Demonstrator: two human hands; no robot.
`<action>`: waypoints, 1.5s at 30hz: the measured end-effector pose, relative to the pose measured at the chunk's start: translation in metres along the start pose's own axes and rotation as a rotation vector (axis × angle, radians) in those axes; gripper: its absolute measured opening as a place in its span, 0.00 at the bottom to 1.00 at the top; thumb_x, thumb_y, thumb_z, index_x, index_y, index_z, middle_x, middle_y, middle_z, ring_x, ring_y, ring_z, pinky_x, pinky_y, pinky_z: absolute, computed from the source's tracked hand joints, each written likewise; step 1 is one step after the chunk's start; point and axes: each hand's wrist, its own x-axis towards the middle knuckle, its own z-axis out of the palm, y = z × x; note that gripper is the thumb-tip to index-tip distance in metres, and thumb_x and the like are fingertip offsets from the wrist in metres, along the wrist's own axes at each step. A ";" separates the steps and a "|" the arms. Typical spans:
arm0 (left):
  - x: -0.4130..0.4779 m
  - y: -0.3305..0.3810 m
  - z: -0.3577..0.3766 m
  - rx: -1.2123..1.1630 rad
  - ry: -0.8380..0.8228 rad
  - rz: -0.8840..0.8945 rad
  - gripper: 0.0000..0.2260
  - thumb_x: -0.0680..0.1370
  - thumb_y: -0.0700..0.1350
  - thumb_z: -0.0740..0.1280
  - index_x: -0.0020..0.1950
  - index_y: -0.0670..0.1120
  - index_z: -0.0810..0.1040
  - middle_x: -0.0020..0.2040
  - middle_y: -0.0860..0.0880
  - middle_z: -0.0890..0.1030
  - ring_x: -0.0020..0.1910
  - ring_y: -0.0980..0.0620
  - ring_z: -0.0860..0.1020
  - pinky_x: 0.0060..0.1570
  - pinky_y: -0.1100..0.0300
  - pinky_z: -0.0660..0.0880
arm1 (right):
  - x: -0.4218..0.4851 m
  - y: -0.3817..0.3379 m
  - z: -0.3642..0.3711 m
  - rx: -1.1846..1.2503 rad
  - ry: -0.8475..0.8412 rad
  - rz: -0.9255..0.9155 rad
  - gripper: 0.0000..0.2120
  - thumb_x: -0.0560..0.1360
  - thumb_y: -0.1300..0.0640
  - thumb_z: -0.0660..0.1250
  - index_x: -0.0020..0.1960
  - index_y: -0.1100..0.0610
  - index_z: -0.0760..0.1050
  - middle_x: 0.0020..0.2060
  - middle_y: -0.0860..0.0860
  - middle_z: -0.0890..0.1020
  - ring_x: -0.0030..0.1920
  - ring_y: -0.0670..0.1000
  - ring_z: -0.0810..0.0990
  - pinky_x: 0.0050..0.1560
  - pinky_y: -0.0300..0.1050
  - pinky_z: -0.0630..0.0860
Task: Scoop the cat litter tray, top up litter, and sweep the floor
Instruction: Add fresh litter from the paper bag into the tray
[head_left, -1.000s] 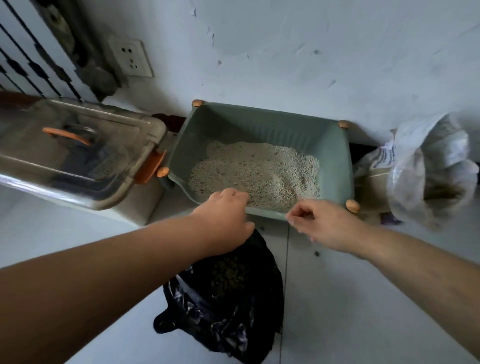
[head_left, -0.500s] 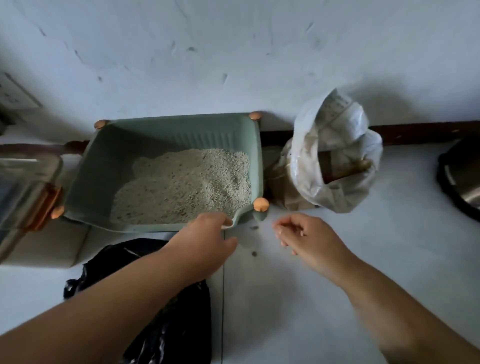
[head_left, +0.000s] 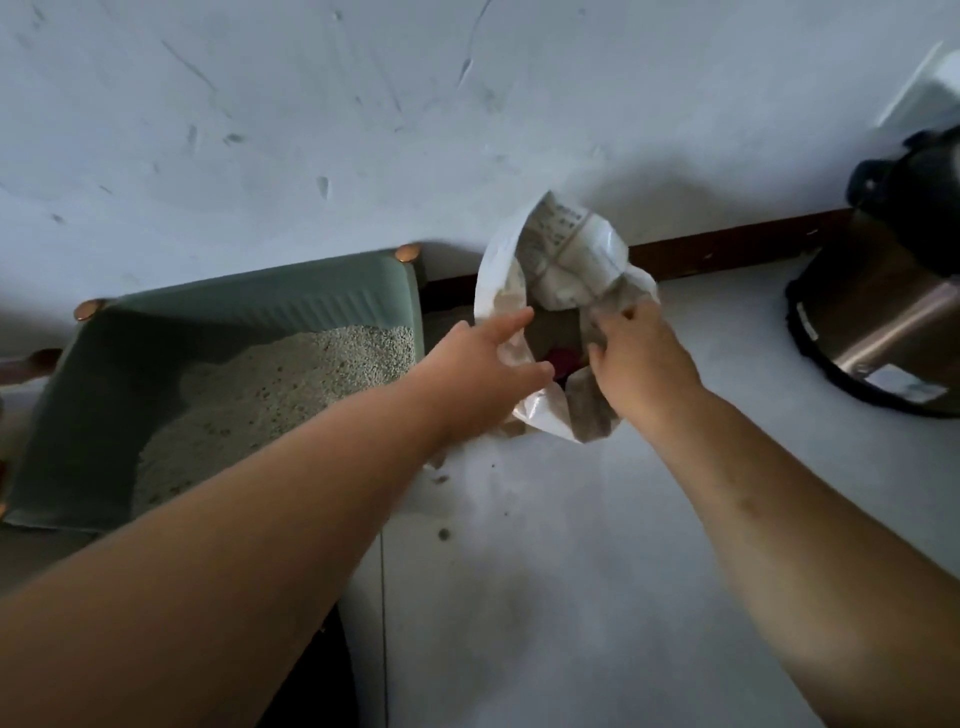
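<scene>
- My left hand reaches over the right corner of the litter tray to the litter bag.
- Its fingers are nearly straight and the thumb is spread away from them. The left rim of the bag lies in the fork between thumb and fingers, and the hand touches it there. I cannot tell if it really pinches the rim.
- My right hand is at the right rim of the same bag. Its fingers are curled, and they grip the crumpled plastic there.
- The bag is white with printed text. It stands on the floor against the wall, just beside the right side of the tray. Its mouth is open toward me.
- Inside the bag I see something dark red, but I cannot tell what it is.
- The tray is green, with round orange knobs on its corners. It stands on the floor at the left.
- The litter in it is pale and grainy, and it is heaped toward the right side. The left part of the bottom is bare.
- A few dark crumbs lie on the floor in front of the bag.
- At the far right a metal pot with a black lid stands tilted, well apart from the bag.
</scene>
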 end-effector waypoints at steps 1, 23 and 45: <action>0.006 0.004 0.004 -0.005 -0.004 -0.012 0.27 0.78 0.52 0.67 0.76 0.59 0.63 0.71 0.45 0.71 0.65 0.47 0.73 0.52 0.61 0.70 | 0.002 0.002 0.006 -0.021 -0.030 0.010 0.19 0.78 0.54 0.62 0.68 0.54 0.69 0.64 0.58 0.67 0.58 0.58 0.74 0.48 0.45 0.70; -0.011 -0.032 0.053 -0.089 0.112 -0.049 0.24 0.80 0.52 0.65 0.75 0.57 0.66 0.71 0.50 0.67 0.63 0.51 0.73 0.65 0.55 0.72 | 0.011 0.002 0.070 0.248 -0.416 0.280 0.19 0.82 0.49 0.54 0.63 0.61 0.71 0.58 0.61 0.77 0.60 0.60 0.74 0.61 0.51 0.68; -0.007 -0.029 0.037 -0.192 0.148 -0.064 0.23 0.79 0.48 0.64 0.74 0.57 0.66 0.65 0.50 0.75 0.50 0.46 0.80 0.48 0.55 0.80 | -0.039 0.029 0.057 0.866 -0.229 0.432 0.14 0.78 0.48 0.60 0.35 0.51 0.70 0.31 0.51 0.72 0.30 0.52 0.69 0.31 0.43 0.65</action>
